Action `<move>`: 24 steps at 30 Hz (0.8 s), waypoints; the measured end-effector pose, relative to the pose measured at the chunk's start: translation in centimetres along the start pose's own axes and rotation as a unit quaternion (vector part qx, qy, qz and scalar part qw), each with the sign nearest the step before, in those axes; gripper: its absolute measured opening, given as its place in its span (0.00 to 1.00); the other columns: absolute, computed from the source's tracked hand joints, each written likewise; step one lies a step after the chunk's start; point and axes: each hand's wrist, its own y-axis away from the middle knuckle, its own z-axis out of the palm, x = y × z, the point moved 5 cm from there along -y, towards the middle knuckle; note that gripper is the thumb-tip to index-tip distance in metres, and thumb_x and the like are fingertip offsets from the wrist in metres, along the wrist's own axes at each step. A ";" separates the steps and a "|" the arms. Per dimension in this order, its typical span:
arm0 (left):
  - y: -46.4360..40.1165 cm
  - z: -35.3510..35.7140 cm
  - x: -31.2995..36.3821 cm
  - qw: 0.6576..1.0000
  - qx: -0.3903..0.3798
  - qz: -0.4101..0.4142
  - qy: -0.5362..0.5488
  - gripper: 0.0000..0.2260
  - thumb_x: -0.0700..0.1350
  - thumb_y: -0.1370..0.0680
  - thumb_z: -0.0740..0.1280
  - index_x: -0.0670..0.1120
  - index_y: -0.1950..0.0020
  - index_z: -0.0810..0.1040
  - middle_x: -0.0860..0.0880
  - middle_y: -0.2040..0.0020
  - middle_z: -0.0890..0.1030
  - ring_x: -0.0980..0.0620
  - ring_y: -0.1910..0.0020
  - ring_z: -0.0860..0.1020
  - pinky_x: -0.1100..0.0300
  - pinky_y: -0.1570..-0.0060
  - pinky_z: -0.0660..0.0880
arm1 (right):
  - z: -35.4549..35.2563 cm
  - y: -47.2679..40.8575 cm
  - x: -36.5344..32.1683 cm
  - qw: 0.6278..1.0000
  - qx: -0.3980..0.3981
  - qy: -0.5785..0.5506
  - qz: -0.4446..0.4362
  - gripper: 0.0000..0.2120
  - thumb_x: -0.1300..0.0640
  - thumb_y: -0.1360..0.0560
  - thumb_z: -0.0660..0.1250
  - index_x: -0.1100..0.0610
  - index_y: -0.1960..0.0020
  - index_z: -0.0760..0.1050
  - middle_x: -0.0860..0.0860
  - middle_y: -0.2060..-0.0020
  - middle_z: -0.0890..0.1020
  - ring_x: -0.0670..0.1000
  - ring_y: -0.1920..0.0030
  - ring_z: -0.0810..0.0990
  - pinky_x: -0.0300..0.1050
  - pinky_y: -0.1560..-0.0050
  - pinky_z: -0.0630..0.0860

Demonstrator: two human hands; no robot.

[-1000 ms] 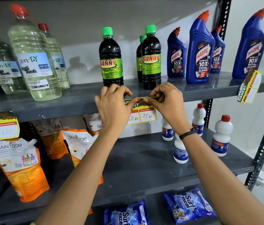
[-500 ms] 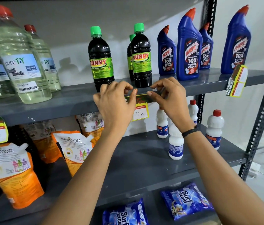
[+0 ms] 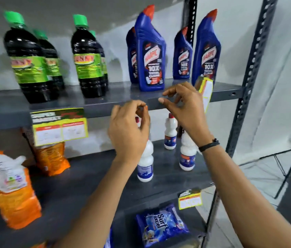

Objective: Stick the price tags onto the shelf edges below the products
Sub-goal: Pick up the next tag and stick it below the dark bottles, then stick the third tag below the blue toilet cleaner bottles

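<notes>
Yellow-bordered and green-headed, the price tag (image 3: 59,126) I care about hangs from the front edge of the upper shelf (image 3: 105,106), below the dark bottles and well to the left of my hands. Its header reads "SUPER MARKET" in white; the two white price boxes under red strips are too blurred for me to read.

My left hand (image 3: 129,133) is raised just under that shelf edge, fingers curled loosely with thumb and forefinger nearly meeting, holding nothing that I can see. My right hand (image 3: 185,108) (black band on the wrist) is a little higher and to the right, in front of the shelf edge, fingers bent and slightly parted, also with nothing in it.

Just beyond the right hand a second tag (image 3: 205,90) with the same yellow border hangs tilted off the shelf edge, turned nearly edge-on.

Above, the blue Harpic bottles (image 3: 150,56) with red caps show "10X" on their labels. To the left stand dark bottles (image 3: 87,58) with green caps and green labels, brand too smeared to read. Behind my hands, on the lower shelf, are white bottles (image 3: 145,165) with blue labels. Orange pouches (image 3: 12,192) sit at far left. At the bottom lies a blue "Surf excel" pack (image 3: 160,224), with a third tag (image 3: 190,199) on the shelf edge above it.
</notes>
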 end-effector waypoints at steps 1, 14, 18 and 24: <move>0.4 1.2 0.7 1.000 0.007 -0.014 0.007 0.02 0.43 0.26 0.67 0.47 0.54 0.78 0.54 0.63 0.79 0.54 0.61 0.71 0.60 0.68 0.68 | -0.8 -0.3 0.9 1.000 -0.003 0.002 -0.006 0.07 0.55 0.30 0.73 0.57 0.55 0.78 0.50 0.58 0.77 0.45 0.63 0.72 0.27 0.62 0.68; 4.9 13.9 2.7 0.917 -0.079 -0.326 0.217 0.13 0.52 0.27 0.70 0.43 0.51 0.78 0.51 0.58 0.81 0.54 0.60 0.78 0.66 0.62 0.74 | -5.5 -3.6 9.0 0.999 0.005 0.042 -0.029 0.14 0.48 0.27 0.68 0.54 0.45 0.77 0.51 0.45 0.80 0.53 0.42 0.73 0.47 0.43 0.69; 4.3 15.5 3.2 0.894 -0.100 -0.358 0.249 0.08 0.48 0.27 0.72 0.43 0.56 0.79 0.54 0.62 0.80 0.54 0.61 0.77 0.65 0.61 0.73 | -4.3 -4.8 10.4 1.000 -0.028 0.005 -0.002 0.14 0.49 0.27 0.67 0.52 0.43 0.75 0.50 0.45 0.81 0.53 0.42 0.76 0.59 0.41 0.72; 3.8 15.4 4.1 0.888 -0.088 -0.353 0.281 0.05 0.39 0.24 0.68 0.39 0.59 0.77 0.40 0.60 0.82 0.50 0.65 0.75 0.58 0.62 0.71 | -3.4 -6.2 11.7 0.995 -0.046 -0.076 0.039 0.09 0.51 0.28 0.69 0.52 0.50 0.79 0.45 0.54 0.83 0.45 0.51 0.80 0.51 0.44 0.77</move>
